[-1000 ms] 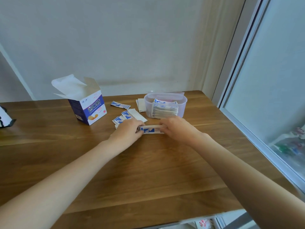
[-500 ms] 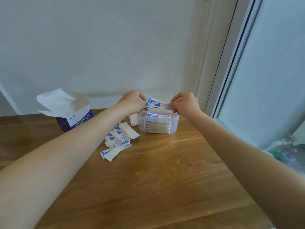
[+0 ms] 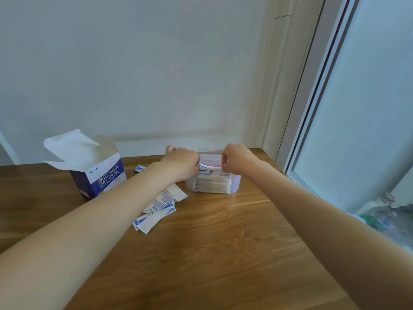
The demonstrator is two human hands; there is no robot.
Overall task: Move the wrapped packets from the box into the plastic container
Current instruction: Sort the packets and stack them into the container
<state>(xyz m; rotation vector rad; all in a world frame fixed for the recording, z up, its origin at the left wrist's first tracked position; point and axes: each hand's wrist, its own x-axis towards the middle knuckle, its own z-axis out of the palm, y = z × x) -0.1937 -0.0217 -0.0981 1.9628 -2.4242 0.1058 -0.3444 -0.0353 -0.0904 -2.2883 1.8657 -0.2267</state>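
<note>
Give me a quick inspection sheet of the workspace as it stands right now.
Surface: wooden table, against a pale wall.
Job's things: plastic container near the far edge, a stack of wrapped packets inside; loose packets scattered on the table to its left; open box further left, flaps up.
Clutter: one stray packet behind the left arm.
Grippers: left hand and right hand over the container, fingers curled, each pinching an end of the top packets.
Cables: nothing seen.
Surroundings: window frame at right, blurred items beyond the glass.
</note>
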